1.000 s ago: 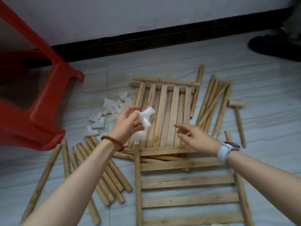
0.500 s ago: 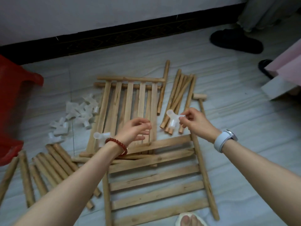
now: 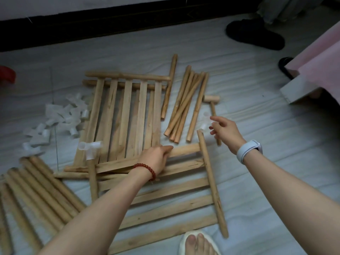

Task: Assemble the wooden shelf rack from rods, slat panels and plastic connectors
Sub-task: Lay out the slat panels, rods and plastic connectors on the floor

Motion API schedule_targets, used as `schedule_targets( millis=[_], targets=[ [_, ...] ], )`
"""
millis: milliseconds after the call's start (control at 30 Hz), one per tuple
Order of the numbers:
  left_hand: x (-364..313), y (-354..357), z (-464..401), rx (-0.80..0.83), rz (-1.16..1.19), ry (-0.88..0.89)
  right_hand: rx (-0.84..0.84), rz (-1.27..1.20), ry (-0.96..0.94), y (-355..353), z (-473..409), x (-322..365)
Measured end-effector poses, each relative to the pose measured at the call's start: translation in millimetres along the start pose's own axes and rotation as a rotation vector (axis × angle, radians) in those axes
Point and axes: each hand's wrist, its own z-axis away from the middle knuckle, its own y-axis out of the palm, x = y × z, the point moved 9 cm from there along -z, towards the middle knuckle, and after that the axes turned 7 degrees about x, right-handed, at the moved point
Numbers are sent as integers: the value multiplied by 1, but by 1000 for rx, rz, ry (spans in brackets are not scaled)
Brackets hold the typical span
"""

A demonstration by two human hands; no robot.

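The left hand point(image 3: 156, 159), which hovered with fingers loosely curled over the upright slats half a second ago, has dropped onto the near panel point(image 3: 171, 192); its fingers now lie nearly straight along the top slat, pressing it, holding nothing. The right hand point(image 3: 225, 131) has carried the white connector point(image 3: 205, 122) from above the rod bundle to the far end of the panel's right rail point(image 3: 211, 181). Thumb and fingertips pinch the connector, whose lower socket sits at the rail tip; whether it is seated cannot be told through the blur. The camera has swung right, so only a scrap of the red stool point(image 3: 7, 75) shows at the left edge.

A second connector point(image 3: 90, 147) caps the top of the panel's left rail. The far panel point(image 3: 128, 115) lies beyond, its near end under the near panel. 5 loose rods point(image 3: 185, 105) lie between the far panel and a small wooden mallet point(image 3: 212, 105). Spare connectors point(image 3: 60, 116) are heaped to the left, with more rods point(image 3: 36, 190) near the left forearm.

Everything rests on pale grey floor point(image 3: 266, 172) with a wavy grain, bounded by a black skirting point(image 3: 110, 23) under a white wall. A dark slipper point(image 3: 255, 34) lies far right beside something pink point(image 3: 320, 59). The person's toes in a white sandal point(image 3: 197, 243) show at the bottom edge.
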Motion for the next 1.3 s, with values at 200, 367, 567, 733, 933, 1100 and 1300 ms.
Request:
schedule_targets(
  millis=[200,367,567,733,933,1100,1300],
  targets=[
    [-2,-5,5,-48,77,-19,55,217,-95,7,-4,19],
    [-1,-5,6,-60,102,-28,145,382,-152,16,-3,32],
    [-2,-7,5,-34,103,-43,192,675,-237,25,2,50],
    [0,-6,4,-22,120,-64,205,844,-281,30,6,60],
    [-2,-3,4,-12,143,-96,238,1015,-228,43,7,62],
    [0,-3,4,6,155,-99,234,805,-208,36,7,57],
    [-2,-8,6,7,169,-80,219,139,-116,34,8,36]
  ],
)
